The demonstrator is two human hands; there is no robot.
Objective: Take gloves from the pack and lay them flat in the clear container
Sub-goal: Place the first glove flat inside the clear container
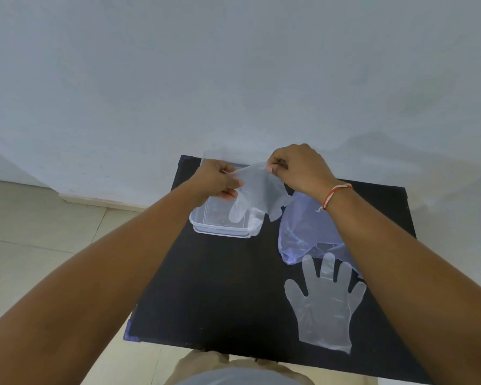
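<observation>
Both hands hold one thin clear plastic glove (257, 190) by its cuff above the clear container (206, 222). My left hand (220, 179) pinches the cuff's left corner, and my right hand (297, 169) pinches the right corner. The glove's fingers hang down into and over the container's right part. The glove pack (303, 232), a bluish plastic bag, lies to the right of the container, partly under my right forearm. A second clear glove (325, 304) lies flat on the black table, fingers pointing away from me.
The black table (220, 287) stands against a white wall. Tiled floor shows to the left and below the near edge. A red and white thread band circles my right wrist (335, 194).
</observation>
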